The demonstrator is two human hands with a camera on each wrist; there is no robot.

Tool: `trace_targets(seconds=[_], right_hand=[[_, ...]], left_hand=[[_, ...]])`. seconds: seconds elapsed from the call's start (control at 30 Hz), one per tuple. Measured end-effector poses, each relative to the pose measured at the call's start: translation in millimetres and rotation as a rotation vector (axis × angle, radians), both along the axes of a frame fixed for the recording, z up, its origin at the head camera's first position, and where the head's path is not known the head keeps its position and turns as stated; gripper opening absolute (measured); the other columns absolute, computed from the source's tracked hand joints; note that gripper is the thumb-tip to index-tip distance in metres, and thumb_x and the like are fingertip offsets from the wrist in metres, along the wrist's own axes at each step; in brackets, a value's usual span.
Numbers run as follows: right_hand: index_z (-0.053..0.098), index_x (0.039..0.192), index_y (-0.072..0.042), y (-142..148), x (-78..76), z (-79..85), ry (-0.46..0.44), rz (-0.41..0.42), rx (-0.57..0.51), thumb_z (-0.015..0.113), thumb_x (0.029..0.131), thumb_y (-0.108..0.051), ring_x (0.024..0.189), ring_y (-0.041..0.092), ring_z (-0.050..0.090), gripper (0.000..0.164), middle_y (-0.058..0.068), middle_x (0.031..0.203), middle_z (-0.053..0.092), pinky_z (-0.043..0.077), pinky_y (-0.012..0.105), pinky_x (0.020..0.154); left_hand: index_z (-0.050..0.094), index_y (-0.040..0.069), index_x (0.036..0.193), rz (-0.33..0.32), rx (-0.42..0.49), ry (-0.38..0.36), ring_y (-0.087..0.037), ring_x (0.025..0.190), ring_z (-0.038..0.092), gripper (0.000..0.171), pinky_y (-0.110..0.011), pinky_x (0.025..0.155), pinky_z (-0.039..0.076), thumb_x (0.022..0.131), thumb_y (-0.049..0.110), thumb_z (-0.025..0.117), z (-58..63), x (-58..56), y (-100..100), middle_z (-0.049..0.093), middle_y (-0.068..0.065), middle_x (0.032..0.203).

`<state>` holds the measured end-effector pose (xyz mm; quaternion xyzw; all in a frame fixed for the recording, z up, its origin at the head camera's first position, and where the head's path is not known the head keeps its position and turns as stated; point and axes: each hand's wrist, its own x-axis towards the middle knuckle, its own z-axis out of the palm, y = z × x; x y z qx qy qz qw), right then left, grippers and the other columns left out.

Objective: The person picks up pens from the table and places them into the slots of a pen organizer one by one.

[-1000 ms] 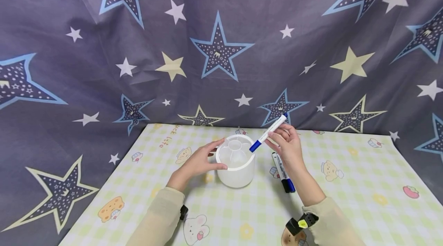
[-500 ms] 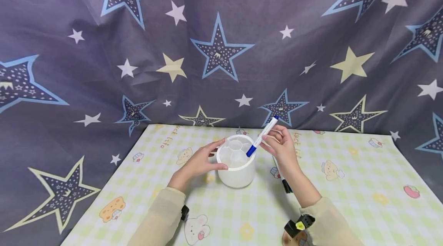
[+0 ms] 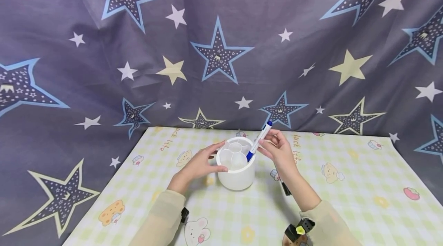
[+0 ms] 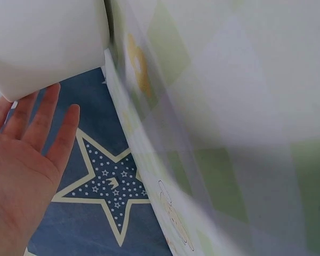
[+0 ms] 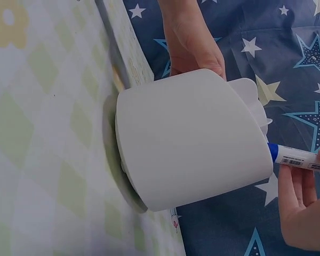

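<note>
A round white pen holder (image 3: 236, 180) with clear inner dividers stands upright on the table. My left hand (image 3: 198, 166) holds its left side, thumb at the front of the rim and fingers towards the back. In the left wrist view the fingers (image 4: 41, 120) reach up to the white wall. My right hand (image 3: 281, 155) pinches a white marker (image 3: 260, 139) with blue ends, tilted over the right part of the rim. Its lower blue end is inside the opening; in the right wrist view, the holder's wall (image 5: 192, 141) hides that tip.
Another marker with a black cap (image 3: 285, 188) lies on the table right of the holder, partly hidden by the right forearm. A checked, cartoon-printed cloth (image 3: 346, 215) covers the table. Behind its far edge hangs a dark curtain (image 3: 221, 96) with stars.
My right hand has moved left and lowered the marker, tilting it steeper, so its lower end has gone into the holder. The left hand keeps its place.
</note>
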<state>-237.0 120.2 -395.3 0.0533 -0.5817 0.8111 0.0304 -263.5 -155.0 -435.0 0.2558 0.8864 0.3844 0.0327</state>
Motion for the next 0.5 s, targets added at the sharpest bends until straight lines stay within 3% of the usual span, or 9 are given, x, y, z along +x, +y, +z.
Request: trace_targets(seconds=[0.33,0.5], right_hand=[[0.055,0.107,-0.014,-0.2,4.1,1.0,0.011,0.004,0.001,0.061,0.092,0.006,0.096,0.008,0.071,0.026,-0.006,0.098,0.069,0.060,0.030,0.094],[0.056,0.110,-0.010,3.1,4.1,7.0,0.035,0.013,0.011,0.061,0.093,0.004,0.097,0.008,0.070,0.023,-0.006,0.100,0.068,0.060,0.027,0.094]], left_hand=[[0.036,0.018,0.156,0.005,-0.003,0.002,-0.034,0.131,0.056,0.093,-0.051,0.112,0.047,0.079,0.040,0.084,0.6,3.6,0.6,0.042,-0.011,0.157],[0.036,0.020,0.156,0.008,-0.002,0.003,-0.034,0.131,0.056,0.093,-0.052,0.112,0.046,0.078,0.041,0.084,0.6,0.6,0.7,0.042,-0.010,0.158]])
